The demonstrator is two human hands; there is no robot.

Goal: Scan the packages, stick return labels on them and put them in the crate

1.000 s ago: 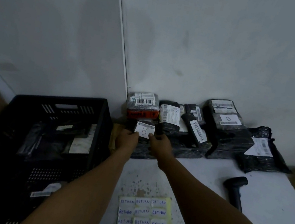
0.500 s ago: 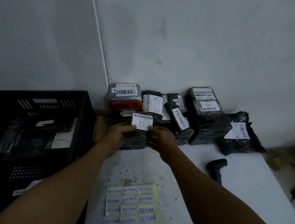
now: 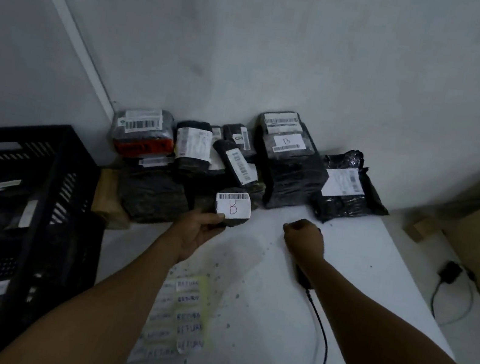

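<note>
parcel "B" (image 3: 232,209) now in left hand (image 3: 201,232) alone, lifted clear of the pile (image 3: 288,171), 12 o'clock of label sheet (image 3: 180,315) | right hand (image 3: 303,241) has let go, moved to 3 o'clock, fingers curled over scanner (image 3: 302,274), grip hidden | judged: scan next | crate (image 3: 49,180) at 9 o'clock on worktop (image 3: 285,334) edge

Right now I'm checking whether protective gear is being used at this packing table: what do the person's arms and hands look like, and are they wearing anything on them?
Both forearms are bare all the way to the frame edge, with no sleeves in view. The left hand and right hand wear no gloves. No watch, bracelet or ring can be made out, though the picture is dim.
</note>
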